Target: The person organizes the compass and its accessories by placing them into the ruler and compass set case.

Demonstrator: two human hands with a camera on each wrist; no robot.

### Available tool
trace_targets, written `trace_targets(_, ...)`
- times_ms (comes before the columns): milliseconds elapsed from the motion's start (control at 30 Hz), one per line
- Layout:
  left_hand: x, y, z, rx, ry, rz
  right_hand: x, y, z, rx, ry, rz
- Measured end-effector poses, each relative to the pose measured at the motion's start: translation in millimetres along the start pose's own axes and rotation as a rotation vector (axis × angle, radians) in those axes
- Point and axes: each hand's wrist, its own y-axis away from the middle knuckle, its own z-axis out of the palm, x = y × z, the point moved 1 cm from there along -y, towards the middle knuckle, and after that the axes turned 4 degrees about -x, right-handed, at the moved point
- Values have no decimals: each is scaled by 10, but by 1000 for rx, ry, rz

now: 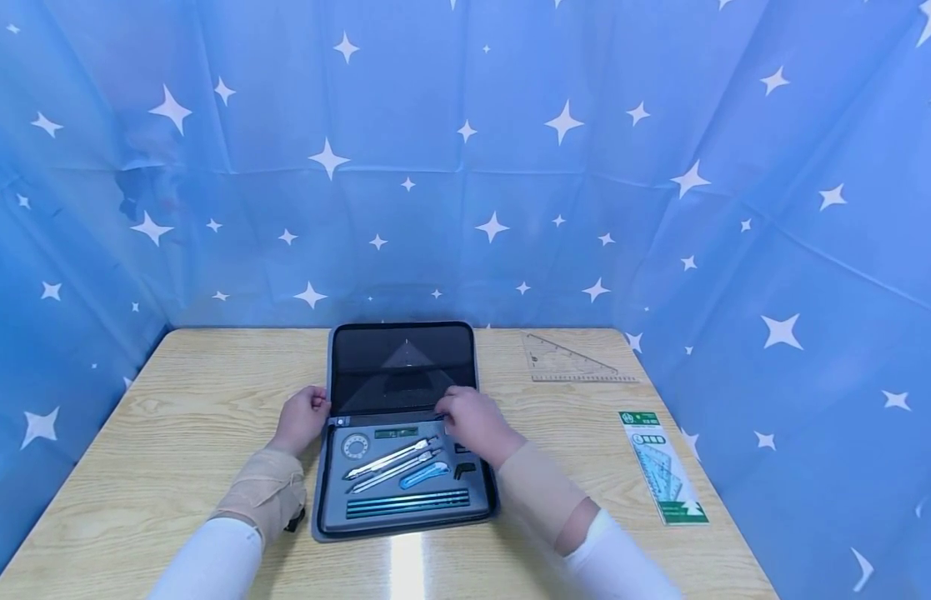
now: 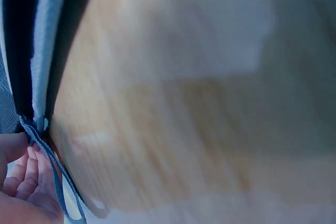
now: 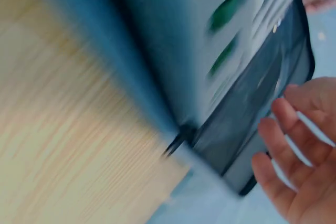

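An open zippered drawing-set case (image 1: 320,492) lies on the table, its lid folded back. My left hand (image 1: 303,417) grips the case's left edge near the hinge; in the left wrist view a blue cord loop (image 2: 56,174) hangs beside its fingers. Over the hinge's right end is my right hand (image 1: 476,421), and the right wrist view shows its fingers (image 3: 273,135) loosely spread beside the lid. A clear set square (image 1: 407,375) sits in the lid's dark pocket. The grey tray holds a round disc (image 1: 355,446), silver compasses (image 1: 390,458), a blue cutter (image 1: 424,475) and dark green pencils (image 1: 408,503).
A clear triangular ruler (image 1: 570,362) lies at the table's back right. Nearer the right edge is a green and white ruler-set packet (image 1: 663,467). A blue curtain with white stars (image 1: 465,167) hangs behind the wooden table (image 1: 187,400).
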Motion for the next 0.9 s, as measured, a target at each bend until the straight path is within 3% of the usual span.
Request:
trace_targets(200,0,2,2,7,0,2,582,421,-112,72,-108,267)
trace_targets(533,-17,9,2,0,0,6,1588,1418,-350,-108,-210,761)
trace_targets(733,-14,0,-7,2,1,3,1888,1841,-381,-187,-188,979)
trace_targets(900,-4,-3,-5,-5,2,-1,1971,2035,-352,-233,-242,1073)
